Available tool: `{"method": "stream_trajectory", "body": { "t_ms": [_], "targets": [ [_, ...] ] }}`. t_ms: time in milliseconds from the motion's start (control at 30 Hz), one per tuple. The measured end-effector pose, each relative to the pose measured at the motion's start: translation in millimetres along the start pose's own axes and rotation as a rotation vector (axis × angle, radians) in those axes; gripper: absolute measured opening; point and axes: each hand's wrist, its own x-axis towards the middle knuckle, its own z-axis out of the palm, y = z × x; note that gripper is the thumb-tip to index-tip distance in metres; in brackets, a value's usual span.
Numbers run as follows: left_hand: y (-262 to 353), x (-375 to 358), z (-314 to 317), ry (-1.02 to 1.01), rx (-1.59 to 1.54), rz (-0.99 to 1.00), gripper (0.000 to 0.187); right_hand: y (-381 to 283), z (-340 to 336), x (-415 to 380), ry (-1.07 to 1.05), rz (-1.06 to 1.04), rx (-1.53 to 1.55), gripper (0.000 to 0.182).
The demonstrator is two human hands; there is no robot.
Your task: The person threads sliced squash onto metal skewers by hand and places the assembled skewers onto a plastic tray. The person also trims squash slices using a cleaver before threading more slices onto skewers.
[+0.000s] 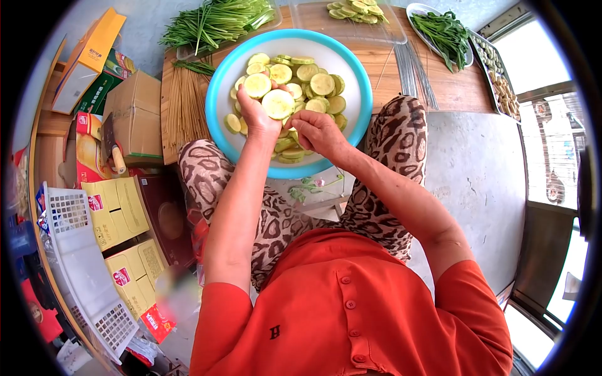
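A large white bowl with a blue rim [219, 62] is full of round zucchini slices [322, 84]. Over it, my left hand [258, 119] is turned palm up, its fingers curled behind a few pale slices, with one zucchini slice [278, 104] facing up at the front. My right hand [318, 133] is just to the right, fingers pinched together close to the edge of that slice. Whatever lies between those right fingertips is too small to make out. Bamboo skewers [186, 103] lie left of the bowl, and thin metal skewers [414, 69] lie to its right.
Behind the bowl are a tray of green chives [216, 24] and a clear plastic tray [313, 19] with more slices. Leafy greens [444, 34] fill a plate at the right, beside a tray of small skewered pieces [500, 84]. Cardboard boxes [133, 113] and a white basket [78, 247] stand left.
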Motion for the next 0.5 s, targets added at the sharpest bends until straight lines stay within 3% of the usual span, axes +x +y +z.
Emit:
{"method": "stream_trajectory", "body": {
  "t_ms": [367, 500],
  "targets": [
    [-0.9, 9.8, -5.7, 0.024, -0.032, -0.013, 0.05, 4.5, -0.7, 6.2, 0.017, 0.007, 0.016, 0.02],
    [6.6, 7.5, -3.9, 0.057, 0.005, 0.074, 0.049, 3.4, -6.0, 3.6, -0.008, 0.0, -0.052, 0.02]
  ]
}}
